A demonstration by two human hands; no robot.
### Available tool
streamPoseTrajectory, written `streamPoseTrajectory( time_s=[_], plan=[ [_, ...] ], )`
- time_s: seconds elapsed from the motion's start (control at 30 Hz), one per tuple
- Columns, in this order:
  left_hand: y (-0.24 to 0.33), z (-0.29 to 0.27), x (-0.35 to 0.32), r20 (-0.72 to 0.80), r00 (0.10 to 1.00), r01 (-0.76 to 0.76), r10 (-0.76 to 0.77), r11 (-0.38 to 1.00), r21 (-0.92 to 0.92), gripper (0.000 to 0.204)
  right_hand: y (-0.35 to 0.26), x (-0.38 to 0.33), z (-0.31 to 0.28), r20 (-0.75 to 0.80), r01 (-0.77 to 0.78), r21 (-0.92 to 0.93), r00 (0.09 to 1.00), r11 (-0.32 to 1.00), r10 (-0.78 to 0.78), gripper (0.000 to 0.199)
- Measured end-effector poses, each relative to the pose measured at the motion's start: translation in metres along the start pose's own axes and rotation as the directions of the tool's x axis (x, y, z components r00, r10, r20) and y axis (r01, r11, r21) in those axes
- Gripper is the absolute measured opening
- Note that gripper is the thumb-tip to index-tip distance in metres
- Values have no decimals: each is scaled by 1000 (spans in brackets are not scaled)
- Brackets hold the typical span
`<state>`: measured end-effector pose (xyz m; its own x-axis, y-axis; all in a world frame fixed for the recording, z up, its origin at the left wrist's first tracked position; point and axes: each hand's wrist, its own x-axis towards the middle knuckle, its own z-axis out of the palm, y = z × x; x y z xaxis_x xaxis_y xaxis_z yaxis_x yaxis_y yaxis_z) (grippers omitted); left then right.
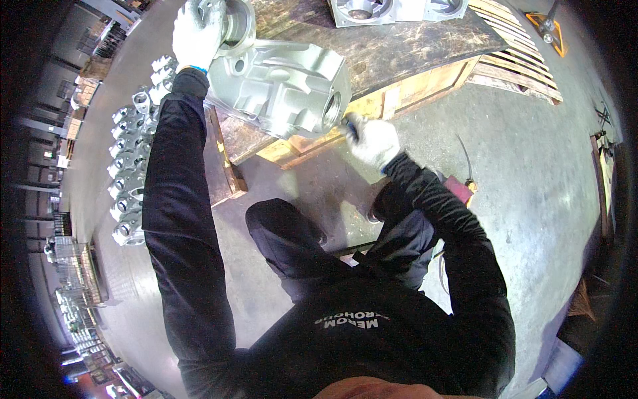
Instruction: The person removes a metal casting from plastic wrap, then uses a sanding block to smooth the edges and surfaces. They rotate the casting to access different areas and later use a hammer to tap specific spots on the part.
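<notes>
A large silver-grey metal casting (279, 86), shaped like a housing, lies at the near edge of the wooden workbench (425, 50). Its round collar is at the upper left, and a round bore opens at its right end. My left hand (199, 33), in a white glove, grips the casting beside that collar. Close to the bore, my right hand (373, 141) is gloved too, with its fingers curled together. A small dark shape shows at those fingertips; I cannot make out what it is.
More castings (362, 12) sit at the bench's far edge. Several others stand in rows on the floor (129, 166) at left. A slatted pallet (515, 60) lies at upper right, with an orange pallet-jack-like frame (550, 33) beyond. A red object (458, 189) and a hose are near my right forearm.
</notes>
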<state>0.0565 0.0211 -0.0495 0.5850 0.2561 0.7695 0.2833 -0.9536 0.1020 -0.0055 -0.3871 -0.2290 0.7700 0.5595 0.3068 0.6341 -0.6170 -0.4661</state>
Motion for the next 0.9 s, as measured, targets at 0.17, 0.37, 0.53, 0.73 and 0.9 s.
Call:
streamPoseTrajectory(
  time_s=[0.17, 0.37, 0.53, 0.73, 0.9],
  plan=[
    [26, -16, -4, 10, 1000, 25, -23, 970, -241, 34, -51, -22, -30, 4, 41, 64, 999, 997, -41, 24],
    [52, -43, 4, -134, 975, -205, 176, 945, -255, 46, -59, 41, -115, 181, 190, -162, 970, 968, -160, 27],
    [19, -13, 5, -152, 958, -277, 243, 924, -263, 45, -19, 88, -125, 305, 96, -69, 950, 993, -71, 43],
    [-19, 20, -5, 63, 956, -295, 288, 940, 170, 21, 16, 44, -37, 233, -279, 416, 953, 866, 195, 37],
    [12, -3, 0, -116, 916, -372, 384, 921, 113, 26, -2, 1, -17, 287, -232, 321, 948, 918, 139, 35]
  ],
)
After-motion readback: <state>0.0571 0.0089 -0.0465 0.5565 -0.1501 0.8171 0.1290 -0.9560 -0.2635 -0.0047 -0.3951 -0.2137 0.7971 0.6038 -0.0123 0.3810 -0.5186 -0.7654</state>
